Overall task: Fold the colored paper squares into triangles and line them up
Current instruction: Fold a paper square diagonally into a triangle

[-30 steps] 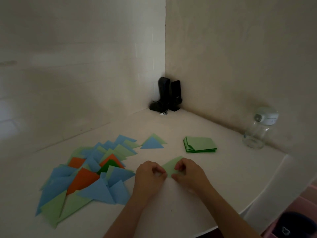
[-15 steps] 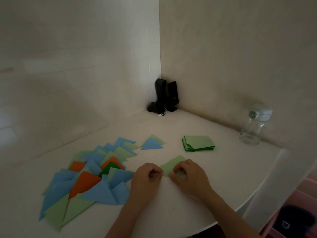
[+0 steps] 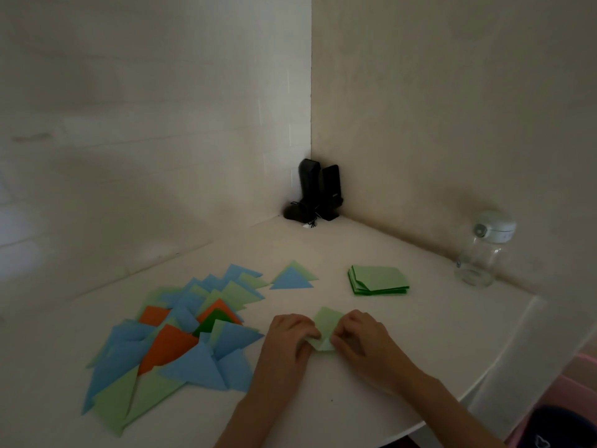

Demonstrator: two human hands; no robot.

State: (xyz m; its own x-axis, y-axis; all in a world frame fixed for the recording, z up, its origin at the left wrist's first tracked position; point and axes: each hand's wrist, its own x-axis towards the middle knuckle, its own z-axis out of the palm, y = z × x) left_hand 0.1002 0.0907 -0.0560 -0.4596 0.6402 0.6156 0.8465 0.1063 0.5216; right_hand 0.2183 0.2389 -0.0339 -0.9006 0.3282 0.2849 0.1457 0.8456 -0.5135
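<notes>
A light green paper square (image 3: pixel 327 324) lies on the white table (image 3: pixel 387 350) in front of me, partly folded. My left hand (image 3: pixel 289 339) pinches its left side with curled fingers. My right hand (image 3: pixel 361 341) pinches its right side, and the two hands almost touch over the near corner. To the left spreads a loose heap of folded triangles (image 3: pixel 181 337) in blue, light green, orange and dark green. A blue triangle on a green one (image 3: pixel 290 279) lies apart behind the heap. A stack of green paper squares (image 3: pixel 378 279) sits behind my right hand.
Two black upright devices (image 3: pixel 318 194) with a cable stand in the wall corner. A clear glass jar with a white lid (image 3: pixel 483 250) stands at the right by the wall. The table's rounded edge runs close on the right and near side.
Both hands drew closer together over the green paper and its near part is now folded up between the fingers. The camera shifted slightly.
</notes>
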